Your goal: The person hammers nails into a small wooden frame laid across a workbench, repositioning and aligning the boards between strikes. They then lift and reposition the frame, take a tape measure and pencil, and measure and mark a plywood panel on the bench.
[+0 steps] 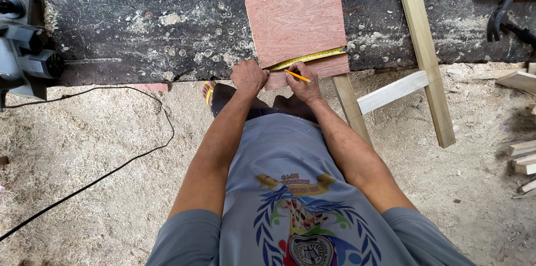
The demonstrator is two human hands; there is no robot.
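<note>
Even, bright daylight with soft, short shadows beneath the dark table (139,31) and under the person's forearms, no glare, sharp focus across the sawdust floor (84,148), and mild wide-angle bowing of straight edges towards the frame's borders.

A rough carpentry workshop: sawdust (84,148) thick on the ground below the scarred dark workbench (156,31), a power planer (22,42) at its left end, timber frames (424,70) leaning against it, offcuts (522,160) beyond
</note>
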